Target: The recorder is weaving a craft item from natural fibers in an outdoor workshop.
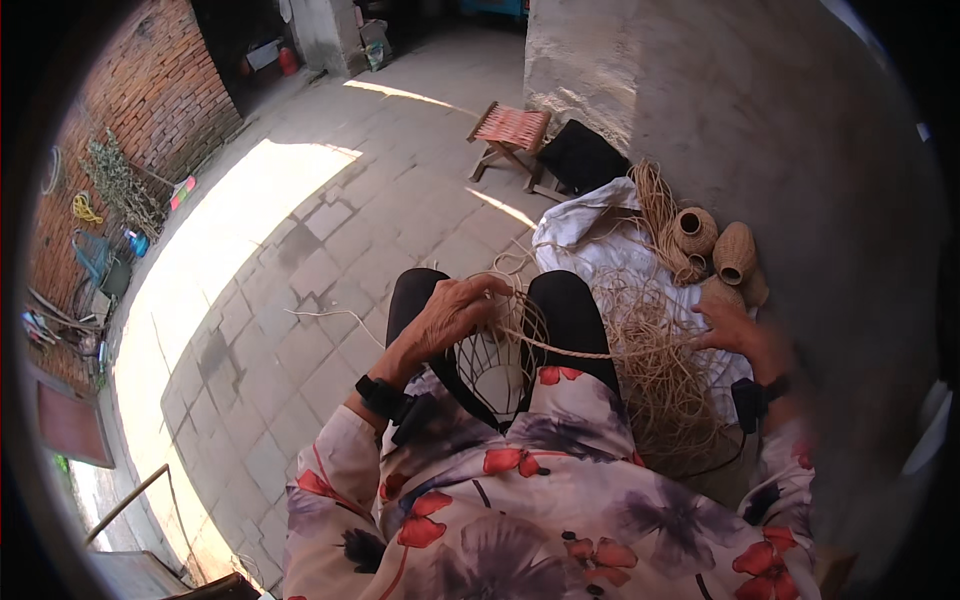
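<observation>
Between my knees stands a wire frame [497,352] of thin curved ribs, with straw-coloured cord about its top. My left hand [455,315] is closed over the upper part of the frame, its fingers curled at the cord; the fingertips are partly hidden. A twisted straw cord [595,355] runs taut from the frame across my right thigh to my right hand [732,328]. That hand is stretched out to the right, slightly blurred, with the cord at its fingers. Beneath the cord lies a loose tangle of the same cord [655,370].
Several woven vase-shaped baskets [735,252] lie by the wall at right, next to a cord bundle [655,205] on a white sack [585,225]. Ahead are a folding stool [510,125] and a black cushion [583,157]. A brick wall [150,80] borders the paved floor at left.
</observation>
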The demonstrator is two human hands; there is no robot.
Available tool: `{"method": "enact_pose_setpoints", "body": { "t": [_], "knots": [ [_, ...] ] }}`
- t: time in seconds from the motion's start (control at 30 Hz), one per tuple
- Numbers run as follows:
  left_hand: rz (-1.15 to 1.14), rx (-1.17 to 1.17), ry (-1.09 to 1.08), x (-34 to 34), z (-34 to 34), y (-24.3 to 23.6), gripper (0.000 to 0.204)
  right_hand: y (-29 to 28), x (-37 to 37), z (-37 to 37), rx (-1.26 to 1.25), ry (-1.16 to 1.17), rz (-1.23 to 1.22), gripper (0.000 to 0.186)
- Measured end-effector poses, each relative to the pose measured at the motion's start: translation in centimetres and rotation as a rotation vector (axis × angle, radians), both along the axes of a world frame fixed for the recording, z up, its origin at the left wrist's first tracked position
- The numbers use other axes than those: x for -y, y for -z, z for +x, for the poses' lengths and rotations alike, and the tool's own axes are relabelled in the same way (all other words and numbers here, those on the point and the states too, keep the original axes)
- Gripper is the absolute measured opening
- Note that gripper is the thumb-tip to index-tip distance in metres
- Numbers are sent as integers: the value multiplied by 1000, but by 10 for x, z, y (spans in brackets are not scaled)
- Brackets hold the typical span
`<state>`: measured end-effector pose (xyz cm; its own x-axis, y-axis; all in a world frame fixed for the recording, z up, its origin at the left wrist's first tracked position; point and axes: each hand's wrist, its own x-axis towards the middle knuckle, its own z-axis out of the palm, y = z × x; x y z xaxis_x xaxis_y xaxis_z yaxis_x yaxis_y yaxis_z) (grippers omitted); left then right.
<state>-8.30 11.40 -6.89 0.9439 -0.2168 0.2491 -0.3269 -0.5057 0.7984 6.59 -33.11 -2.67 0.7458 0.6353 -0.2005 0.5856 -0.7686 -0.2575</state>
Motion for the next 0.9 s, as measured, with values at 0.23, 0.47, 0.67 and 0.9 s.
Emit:
{"method": "enact_pose_setpoints", "body": {
  "t": [0.23,0.47,0.67,0.9],
  "knots": [
    [-176,-248,2,7,-6,-6,31,33,-169,-95,-540,-219,571,36],
    [-44,-61,-72,24,-8,-4,31,4,-222,-87,-388,-302,840,17],
    [0,3,-261,28,-8,8,28,20,-208,-71,87,-113,743,12],
    [-91,2,-355,38,-6,14,36,52,-225,-69,26,-38,761,13]
  ]
}}
